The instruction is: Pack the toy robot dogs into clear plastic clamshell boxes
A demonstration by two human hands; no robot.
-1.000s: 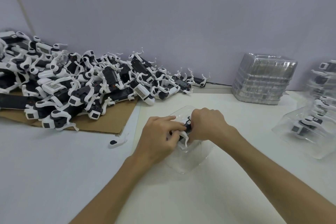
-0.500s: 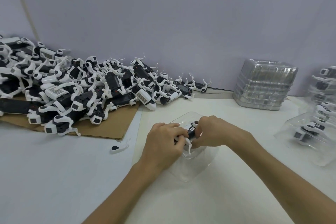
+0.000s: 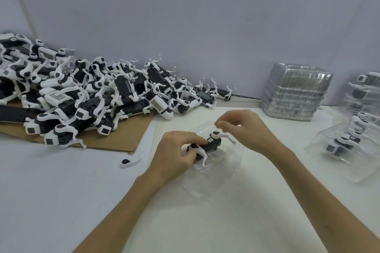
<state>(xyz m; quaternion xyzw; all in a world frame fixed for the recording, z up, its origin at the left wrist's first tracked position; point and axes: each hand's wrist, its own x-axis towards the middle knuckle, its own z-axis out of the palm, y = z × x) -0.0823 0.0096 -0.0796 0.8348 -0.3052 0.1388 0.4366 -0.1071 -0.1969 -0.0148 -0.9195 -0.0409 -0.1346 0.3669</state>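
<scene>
Your filled boxes [image 3: 362, 139], dogs inside, stack far right, the empty boxes [image 3: 296, 92] beside them. The open box [image 3: 207, 183] on the worktop [image 3: 226, 226] holds 1 toy dog [image 3: 211, 144], gripped by your left hand [image 3: 174, 155]; your right hand [image 3: 248, 129] is too blurred to tell its grip. The dog pile [image 3: 82, 98] crowds the left.

The white table [image 3: 226, 222] carries a cardboard sheet [image 3: 123, 137] at left, a loose leg [image 3: 131, 161] beside it, an open clamshell [image 3: 213, 183] mid-table, stacked empty clamshells [image 3: 296, 92] and packed boxes [image 3: 353, 146] right.

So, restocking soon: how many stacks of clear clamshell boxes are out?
2. The stack of empty clear plastic clamshell boxes stands by the wall; the pile of filled boxes sits at the right edge. More may lie beyond the frame.
</scene>
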